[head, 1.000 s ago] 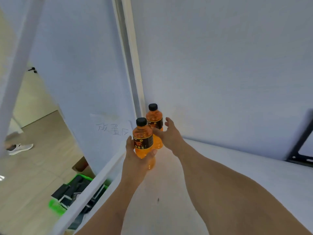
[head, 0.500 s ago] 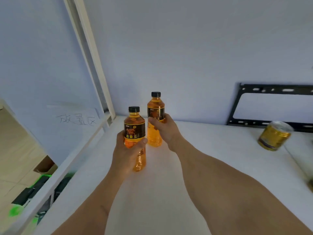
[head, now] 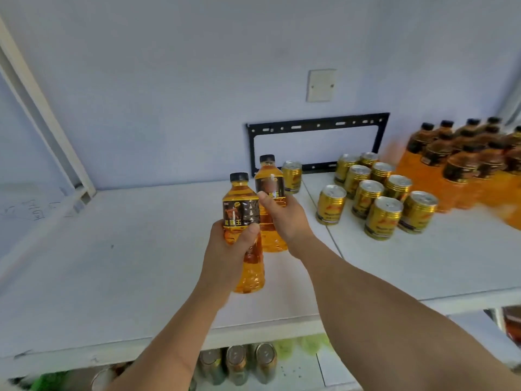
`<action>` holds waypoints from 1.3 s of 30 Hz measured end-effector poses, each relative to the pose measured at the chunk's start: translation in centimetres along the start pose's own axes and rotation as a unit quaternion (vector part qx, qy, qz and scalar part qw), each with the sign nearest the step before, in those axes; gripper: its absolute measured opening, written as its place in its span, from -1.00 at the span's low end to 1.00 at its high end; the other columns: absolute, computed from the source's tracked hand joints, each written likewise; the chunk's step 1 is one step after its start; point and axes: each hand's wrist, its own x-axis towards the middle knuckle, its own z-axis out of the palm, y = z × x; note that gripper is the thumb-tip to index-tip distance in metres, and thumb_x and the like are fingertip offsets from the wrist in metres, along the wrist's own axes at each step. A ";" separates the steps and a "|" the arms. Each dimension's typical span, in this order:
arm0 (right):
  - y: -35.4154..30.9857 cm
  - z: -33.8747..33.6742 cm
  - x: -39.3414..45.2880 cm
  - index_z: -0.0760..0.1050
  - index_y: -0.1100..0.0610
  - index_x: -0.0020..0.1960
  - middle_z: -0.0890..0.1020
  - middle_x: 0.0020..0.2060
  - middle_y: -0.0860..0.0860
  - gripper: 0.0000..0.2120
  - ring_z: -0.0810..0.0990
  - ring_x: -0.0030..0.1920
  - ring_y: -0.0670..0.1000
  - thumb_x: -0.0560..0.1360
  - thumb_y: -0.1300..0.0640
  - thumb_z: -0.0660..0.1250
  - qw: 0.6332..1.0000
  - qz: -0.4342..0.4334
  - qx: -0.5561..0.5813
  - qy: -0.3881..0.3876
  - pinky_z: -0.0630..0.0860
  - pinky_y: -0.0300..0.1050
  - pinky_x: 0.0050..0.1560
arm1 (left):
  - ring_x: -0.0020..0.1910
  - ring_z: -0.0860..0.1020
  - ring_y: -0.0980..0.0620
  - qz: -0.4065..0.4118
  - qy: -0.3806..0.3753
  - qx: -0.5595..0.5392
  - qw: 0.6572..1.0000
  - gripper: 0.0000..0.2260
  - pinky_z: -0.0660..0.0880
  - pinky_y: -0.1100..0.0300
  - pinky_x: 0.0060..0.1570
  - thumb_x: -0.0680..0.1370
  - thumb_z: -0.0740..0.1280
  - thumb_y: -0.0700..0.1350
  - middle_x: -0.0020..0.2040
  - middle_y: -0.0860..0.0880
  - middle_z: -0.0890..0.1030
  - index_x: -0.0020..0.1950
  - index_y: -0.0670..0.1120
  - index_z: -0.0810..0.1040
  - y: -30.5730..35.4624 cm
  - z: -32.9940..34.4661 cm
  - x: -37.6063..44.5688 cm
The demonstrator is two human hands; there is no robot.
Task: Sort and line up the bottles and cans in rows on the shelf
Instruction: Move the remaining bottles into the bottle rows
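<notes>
Two held bottles [head: 248,235] over shelf [head: 112,263], cans [head: 375,198] right, bottle rows [head: 468,162] behind them

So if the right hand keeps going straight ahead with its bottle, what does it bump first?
Probably the lone gold can standing just behind the bottle that the right hand holds, though depth is hard to judge.

Your left-hand bottle [head: 244,221] carries a dark label reading "能量王" in yellow characters. The second bottle's [head: 270,190] label is blurred and unreadable. Print on the gold cans [head: 383,218] and handwriting on the left wall panel [head: 31,210] cannot be made out.
</notes>
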 end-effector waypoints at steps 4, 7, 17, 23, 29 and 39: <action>0.0 -7.1 -3.0 0.46 -0.04 0.28 0.65 0.07 -0.06 -0.29 0.62 0.11 0.02 0.27 -0.38 0.47 0.997 0.015 0.020 0.067 0.54 0.11 0.18 | -0.17 0.69 -0.12 0.006 -0.071 -0.031 0.997 -0.66 0.64 -0.14 -0.17 0.48 0.42 0.16 -0.02 -0.12 0.64 0.16 0.09 0.42 0.9 4.6 -2.2; 0.5 -12.1 -4.9 0.46 -0.05 0.19 0.64 0.02 -0.08 -0.52 0.61 0.04 -0.06 0.38 -0.22 0.49 0.993 0.013 0.023 0.116 0.52 -0.12 -0.01 | -0.17 0.69 -0.13 0.007 -0.129 -0.039 0.991 -0.66 0.64 -0.14 -0.17 0.48 0.41 0.16 -0.01 -0.12 0.64 0.16 0.09 0.42 1.2 8.2 -2.9; 3.8 -27.9 -7.4 0.50 -0.03 0.21 0.68 0.02 -0.05 -0.47 0.65 0.06 0.03 0.33 -0.19 0.54 0.979 0.023 0.020 0.203 0.57 0.12 0.17 | -0.05 0.66 -0.02 0.030 -0.227 -0.035 0.973 -0.59 0.60 -0.14 -0.01 0.41 0.44 0.26 0.02 0.00 0.65 0.17 0.17 0.44 0.9 23.2 -5.7; 6.1 -39.4 -4.8 0.48 -0.02 0.22 0.68 0.02 -0.03 -0.36 0.66 0.05 0.04 0.23 -0.19 0.57 0.985 0.031 0.004 0.169 0.56 0.16 0.19 | 0.01 0.65 -0.02 0.013 -0.201 -0.051 0.978 -0.50 0.57 -0.19 0.07 0.35 0.45 0.30 0.03 0.05 0.66 0.22 0.20 0.46 1.6 34.5 -6.7; 6.5 -48.9 -1.9 0.38 -0.02 0.25 0.61 0.04 -0.06 -0.49 0.57 0.10 0.01 0.40 0.02 0.54 0.992 0.039 -0.029 0.118 0.47 0.00 0.23 | 0.03 0.62 0.05 0.009 -0.152 -0.036 0.988 -0.52 0.54 -0.03 0.09 0.40 0.52 0.08 0.04 0.08 0.63 0.25 0.19 0.43 3.3 43.7 -7.0; 7.6 -54.3 3.0 0.28 -0.02 0.45 0.52 0.28 -0.03 -0.30 0.45 0.28 0.04 0.42 0.09 0.54 0.996 0.044 -0.022 0.072 0.37 0.05 0.28 | 0.05 0.56 0.16 0.003 -0.074 -0.011 0.997 -0.42 0.45 0.21 -0.06 0.37 0.56 0.01 0.09 0.15 0.59 0.32 0.14 0.38 4.3 50.1 -4.3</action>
